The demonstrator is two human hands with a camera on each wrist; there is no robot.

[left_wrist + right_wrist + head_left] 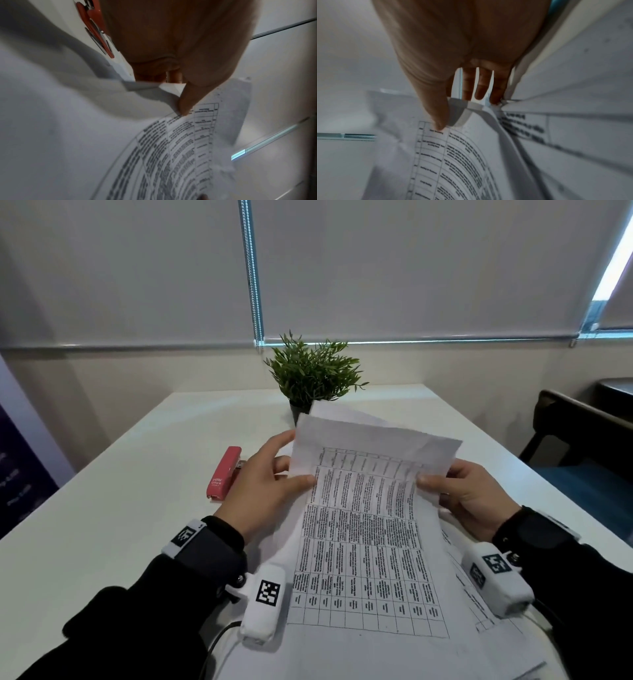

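A printed sheet with a table [363, 529] is held up at its far end over the white table [113, 508]. My left hand [270, 474] pinches its left edge, thumb on top. My right hand [455, 491] pinches the right edge, thumb on the print and fingers behind. In the left wrist view the thumb [187, 102] presses on the sheet [171, 155]. In the right wrist view the thumb [440, 117] lies on the sheet [453, 155], with fingers [481, 86] behind it. More printed pages [486, 611] lie underneath.
A pink stapler [224, 474] lies on the table left of my left hand; it shows red [96, 32] in the left wrist view. A small potted plant [313, 374] stands behind the sheet. A dark chair [579, 433] is at the right.
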